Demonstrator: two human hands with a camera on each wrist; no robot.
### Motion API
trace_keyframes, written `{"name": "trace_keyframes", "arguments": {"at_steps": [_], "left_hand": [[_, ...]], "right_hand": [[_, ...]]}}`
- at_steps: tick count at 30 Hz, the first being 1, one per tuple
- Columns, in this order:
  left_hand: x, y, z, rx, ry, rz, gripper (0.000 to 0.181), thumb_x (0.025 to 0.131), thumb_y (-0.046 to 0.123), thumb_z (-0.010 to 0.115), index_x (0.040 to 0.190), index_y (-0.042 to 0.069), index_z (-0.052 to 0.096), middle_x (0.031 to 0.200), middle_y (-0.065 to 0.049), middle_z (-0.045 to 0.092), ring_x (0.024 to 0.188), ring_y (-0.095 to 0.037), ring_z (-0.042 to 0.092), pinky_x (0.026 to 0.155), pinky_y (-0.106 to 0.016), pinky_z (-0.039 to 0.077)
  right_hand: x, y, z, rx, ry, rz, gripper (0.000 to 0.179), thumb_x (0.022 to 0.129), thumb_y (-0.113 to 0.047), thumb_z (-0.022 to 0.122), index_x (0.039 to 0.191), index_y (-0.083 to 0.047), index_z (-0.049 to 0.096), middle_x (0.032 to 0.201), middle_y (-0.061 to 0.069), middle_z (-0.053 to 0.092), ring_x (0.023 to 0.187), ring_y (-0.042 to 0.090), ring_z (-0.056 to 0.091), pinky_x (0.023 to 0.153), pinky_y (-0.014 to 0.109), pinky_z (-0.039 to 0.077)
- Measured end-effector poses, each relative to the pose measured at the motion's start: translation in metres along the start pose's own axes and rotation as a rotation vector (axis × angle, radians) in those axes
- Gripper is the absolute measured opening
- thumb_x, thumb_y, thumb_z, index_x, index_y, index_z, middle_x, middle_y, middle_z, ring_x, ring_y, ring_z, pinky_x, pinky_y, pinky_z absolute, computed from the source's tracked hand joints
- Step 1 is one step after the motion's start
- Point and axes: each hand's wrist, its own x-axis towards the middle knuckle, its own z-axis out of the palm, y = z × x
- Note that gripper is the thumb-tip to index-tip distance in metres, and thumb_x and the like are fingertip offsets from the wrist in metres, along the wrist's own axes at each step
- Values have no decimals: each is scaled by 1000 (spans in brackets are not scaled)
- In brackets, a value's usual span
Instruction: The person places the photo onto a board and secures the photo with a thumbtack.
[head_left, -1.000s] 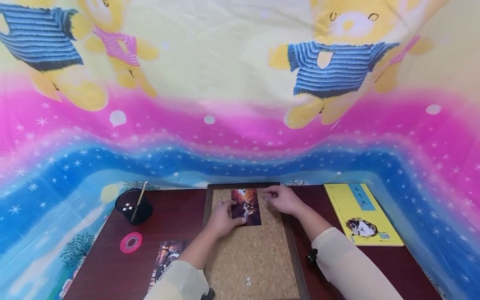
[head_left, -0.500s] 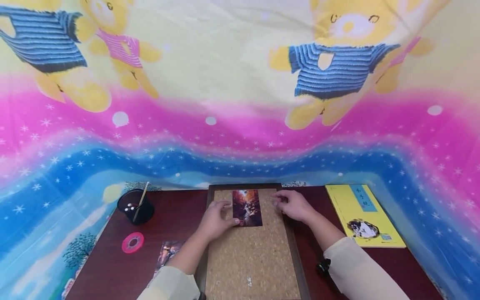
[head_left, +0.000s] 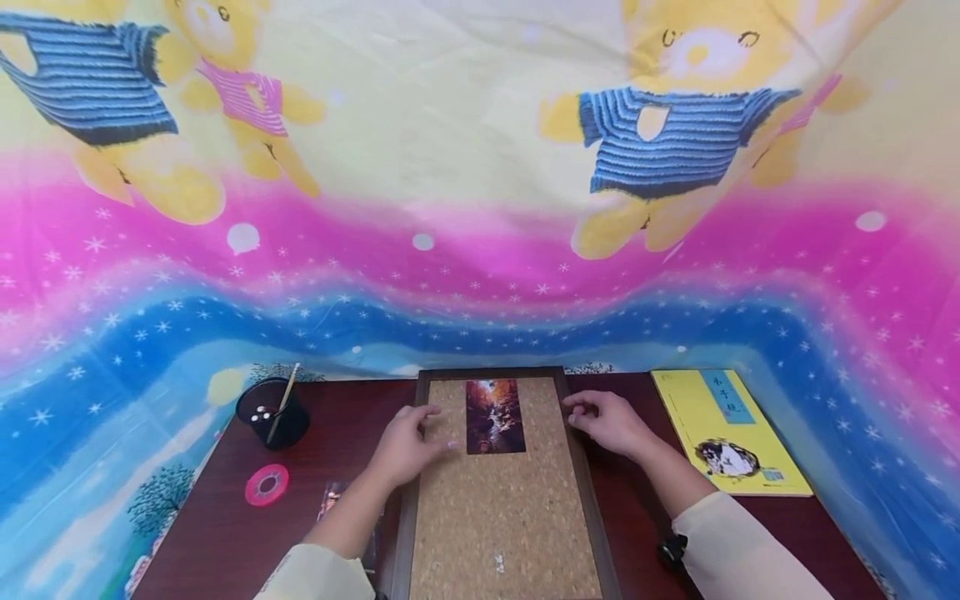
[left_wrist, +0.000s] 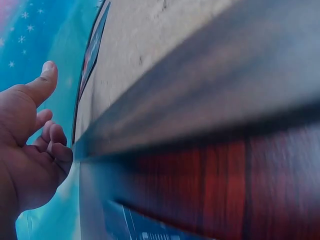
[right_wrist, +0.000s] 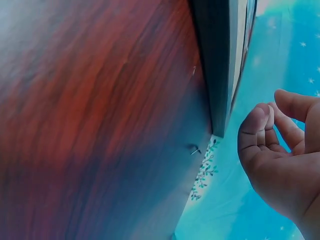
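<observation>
Autumn-scene photo print (head_left: 496,417) lies flat on the upper part of the framed corkboard (head_left: 495,508), apart from both hands. The left hand (head_left: 411,442) hovers by the board's left edge, thumb and fingers parted and released; the right hand (head_left: 611,421) is at the right edge, fingers loosely bent, holding nothing I can see. Over on the left stands a black mesh pen cup (head_left: 290,427) with a slim wooden stick (head_left: 288,387) leaning out and small white items (head_left: 260,412) inside, too small to name. Near it, a pink ring-shaped roll (head_left: 257,490) lies on the dark red wooden table (head_left: 352,417). A yellow book (head_left: 742,429) lies at far right. Behind hangs a cloth (head_left: 450,167) printed with teddy bears and snowflakes
</observation>
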Motion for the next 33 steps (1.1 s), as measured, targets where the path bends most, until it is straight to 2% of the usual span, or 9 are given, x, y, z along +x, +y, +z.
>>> {"name": "trace_keyframes", "arguments": {"at_steps": [4, 7, 11, 16, 25, 33], "left_hand": [[-4, -8, -8, 18, 11, -4, 59, 81, 30, 90, 130, 5, 68, 99, -6, 61, 88, -20, 55, 80, -41, 49], [-9, -14, -13, 23, 12, -30, 56, 82, 29, 91, 129, 7, 69, 96, -4, 61, 86, -18, 53, 80, -40, 48], [-15, -20, -20, 23, 7, -64, 54, 82, 31, 90, 128, 9, 70, 97, -3, 62, 85, -17, 54, 78, -39, 49], [-23, -30, -28, 51, 13, -71, 55, 82, 33, 90, 127, 10, 70, 99, -2, 63, 85, -17, 56, 75, -38, 50], [-34, -44, -44, 82, -6, -128, 59, 81, 37, 90, 129, 11, 69, 102, -2, 65, 92, -20, 60, 80, -42, 52], [-47, -57, -56, 158, -22, -122, 63, 78, 43, 91, 129, 11, 70, 108, -3, 66, 107, -26, 61, 93, -52, 50]], "right_hand": [[-4, 7, -4, -18, 2, 2, 31, 100, -20, 71, 129, -9, 71, 99, 1, 65, 86, 20, 57, 71, 34, 47], [-7, 13, -6, -40, 10, 9, 31, 99, -21, 71, 129, -10, 71, 99, 0, 66, 86, 20, 57, 73, 34, 47], [-12, 20, -11, -60, 15, 26, 31, 99, -21, 71, 129, -12, 71, 99, 0, 65, 85, 21, 57, 74, 36, 47], [-21, 30, -19, -70, 18, 34, 33, 99, -22, 71, 130, -10, 70, 100, 1, 65, 84, 21, 56, 74, 37, 47], [-32, 46, -30, -48, 26, 80, 36, 97, -18, 73, 131, -7, 68, 102, 4, 64, 82, 22, 57, 73, 37, 47], [-36, 52, -32, -33, 15, 87, 41, 94, -16, 76, 132, -5, 67, 104, 6, 63, 81, 23, 56, 70, 37, 47]]}}
